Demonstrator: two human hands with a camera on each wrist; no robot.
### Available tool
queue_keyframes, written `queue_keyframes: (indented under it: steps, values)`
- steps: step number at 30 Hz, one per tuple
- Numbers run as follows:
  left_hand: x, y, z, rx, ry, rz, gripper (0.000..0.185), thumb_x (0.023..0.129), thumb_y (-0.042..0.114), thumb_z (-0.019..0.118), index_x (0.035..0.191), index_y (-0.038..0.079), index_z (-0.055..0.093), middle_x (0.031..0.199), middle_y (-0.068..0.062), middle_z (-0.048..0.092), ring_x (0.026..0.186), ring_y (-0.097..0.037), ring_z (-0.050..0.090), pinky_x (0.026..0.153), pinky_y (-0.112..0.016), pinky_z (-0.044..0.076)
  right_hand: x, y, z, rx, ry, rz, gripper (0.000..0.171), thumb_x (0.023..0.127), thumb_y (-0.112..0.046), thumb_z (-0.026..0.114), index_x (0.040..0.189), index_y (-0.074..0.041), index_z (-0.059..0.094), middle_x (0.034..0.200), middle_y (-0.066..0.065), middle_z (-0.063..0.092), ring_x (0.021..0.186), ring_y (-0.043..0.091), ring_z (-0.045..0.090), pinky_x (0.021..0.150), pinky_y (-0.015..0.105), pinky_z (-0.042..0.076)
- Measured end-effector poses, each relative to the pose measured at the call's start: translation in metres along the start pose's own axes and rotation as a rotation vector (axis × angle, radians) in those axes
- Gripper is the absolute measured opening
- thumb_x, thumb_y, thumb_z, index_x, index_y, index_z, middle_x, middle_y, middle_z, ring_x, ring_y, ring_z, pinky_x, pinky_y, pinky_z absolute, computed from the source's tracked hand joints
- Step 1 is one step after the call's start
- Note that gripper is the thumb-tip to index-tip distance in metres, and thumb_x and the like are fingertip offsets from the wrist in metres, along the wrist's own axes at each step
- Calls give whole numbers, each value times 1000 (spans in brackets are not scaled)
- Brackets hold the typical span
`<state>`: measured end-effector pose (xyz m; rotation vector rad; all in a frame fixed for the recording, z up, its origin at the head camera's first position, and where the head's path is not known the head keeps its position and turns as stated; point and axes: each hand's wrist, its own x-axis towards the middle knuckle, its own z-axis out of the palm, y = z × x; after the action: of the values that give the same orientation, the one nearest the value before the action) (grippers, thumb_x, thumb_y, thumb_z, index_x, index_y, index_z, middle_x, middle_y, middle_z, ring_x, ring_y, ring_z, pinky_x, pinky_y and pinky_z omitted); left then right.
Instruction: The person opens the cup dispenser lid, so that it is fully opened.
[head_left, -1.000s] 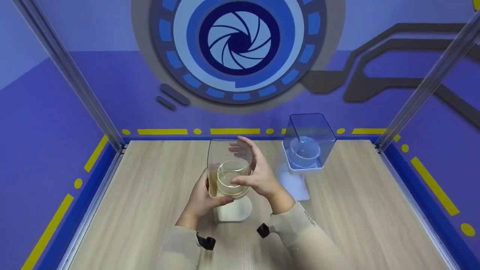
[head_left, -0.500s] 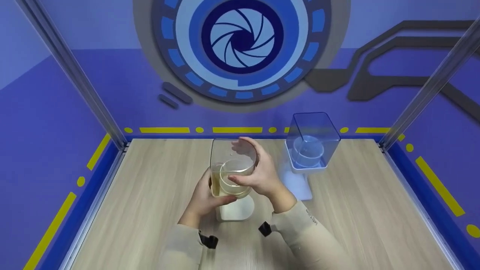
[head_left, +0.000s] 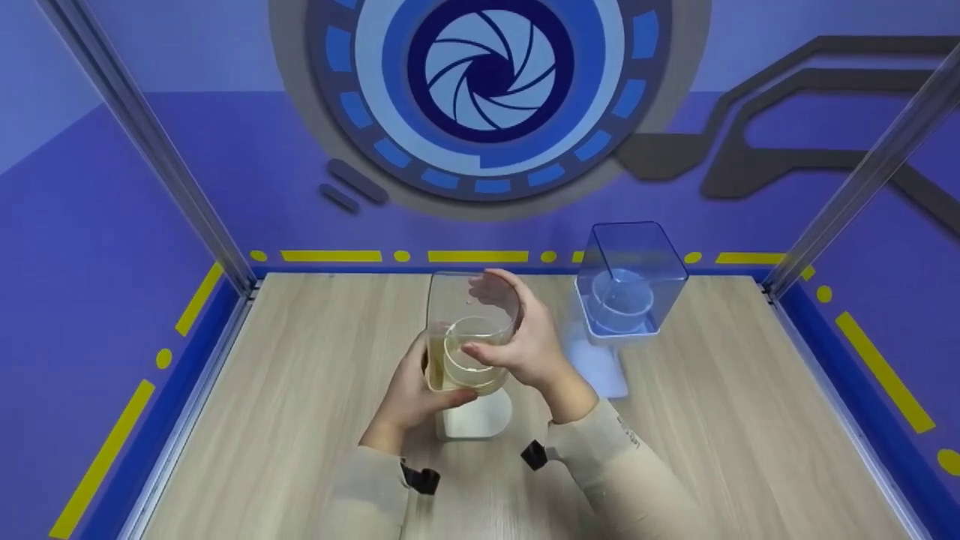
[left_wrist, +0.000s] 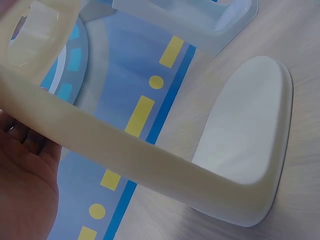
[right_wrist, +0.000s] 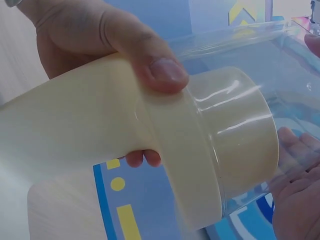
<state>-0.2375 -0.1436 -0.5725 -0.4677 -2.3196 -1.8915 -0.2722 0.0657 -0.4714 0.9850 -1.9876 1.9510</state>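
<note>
A cream stand [head_left: 480, 420] with a flat rounded foot [left_wrist: 240, 125] and a curved neck stands in the middle of the table. Its top carries a short round collar [right_wrist: 240, 130] inside a clear, rounded cover [head_left: 463, 296]. My left hand [head_left: 412, 386] grips the head of the stand from the left; its thumb [right_wrist: 167, 72] presses the cream rim in the right wrist view. My right hand [head_left: 536, 349] holds the clear cover from the right, fingers behind it and thumb in front.
Behind and to the right stands a similar blue stand [head_left: 611, 371] with a square, clear blue cover [head_left: 637, 244] and a round cup shape inside. Blue panels [head_left: 390, 232] and metal posts [head_left: 180, 165] border the wooden table [head_left: 315, 337].
The head view has shifted slightly, so everything appears a little farther right. Both hands keep their hold on the stand and cover, with hardly any visible movement.
</note>
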Motion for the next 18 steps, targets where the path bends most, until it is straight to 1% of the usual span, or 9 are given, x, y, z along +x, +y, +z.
queue_keyframes:
  steps: [3, 5, 7, 9, 12, 13, 15, 16, 18]
  values:
    - [0, 1, 0, 11, -7, 0, 101, 68, 31, 97, 153, 26, 43, 141, 7, 61, 133, -19, 58, 117, -52, 44, -1, 0, 0, 1, 5, -5, 100, 67, -23, 98, 148, -1, 46, 139, 15, 64, 128, 33, 63, 115, 40, 49]
    - [-2, 1, 0, 25, -5, -13, 101, 69, 34, 97, 153, 24, 43, 141, 8, 60, 134, -18, 57, 118, -53, 42, -2, -1, 0, 0, 6, -1, 100, 66, -22, 99, 148, 0, 46, 139, 12, 65, 129, 33, 64, 115, 39, 49]
    - [-3, 1, 0, 26, 0, -28, 101, 68, 34, 98, 152, 22, 44, 141, 9, 60, 135, -18, 56, 120, -54, 40, -2, -2, 0, -1, 2, 8, 101, 65, -23, 99, 148, -1, 46, 139, 11, 66, 129, 32, 64, 115, 38, 50]
    - [-3, 2, 1, 31, 7, -34, 103, 67, 35, 98, 153, 20, 43, 141, 9, 60, 135, -18, 56, 120, -55, 40, -1, -2, -1, 7, -5, 13, 101, 66, -25, 99, 147, 1, 46, 138, 12, 66, 128, 32, 64, 115, 37, 49]
    - [-1, 2, 1, 22, 6, -26, 105, 66, 33, 99, 154, 20, 42, 142, 7, 60, 135, -19, 57, 119, -52, 41, 2, -3, -2, 24, -6, 21, 102, 66, -28, 100, 147, 3, 46, 138, 16, 65, 128, 32, 64, 115, 38, 49]
    - [0, 2, 1, 20, 5, -22, 106, 66, 33, 99, 154, 22, 42, 142, 7, 60, 135, -19, 57, 119, -52, 42, 2, -4, -2, 28, -5, 22, 102, 66, -29, 99, 147, 4, 46, 138, 17, 65, 128, 33, 64, 115, 38, 49]
    - [0, 2, 1, 13, 2, -13, 106, 66, 33, 99, 154, 24, 41, 144, 4, 60, 135, -20, 57, 118, -51, 43, 3, -4, -2, 33, -6, 26, 101, 67, -27, 99, 147, 4, 46, 139, 17, 64, 128, 33, 63, 116, 38, 48]
    - [0, 1, 1, 11, 2, -17, 105, 66, 32, 99, 154, 26, 41, 144, 4, 60, 136, -19, 56, 119, -51, 42, 2, -4, -3, 32, -8, 29, 101, 67, -25, 99, 147, 3, 45, 139, 16, 64, 128, 33, 63, 116, 38, 48]
    - [0, 1, 1, 7, -1, -24, 105, 67, 32, 99, 154, 27, 41, 145, 4, 59, 137, -19, 55, 120, -51, 41, 1, -5, -3, 26, -12, 38, 100, 66, -20, 99, 148, 1, 46, 140, 15, 64, 129, 33, 63, 114, 37, 50]
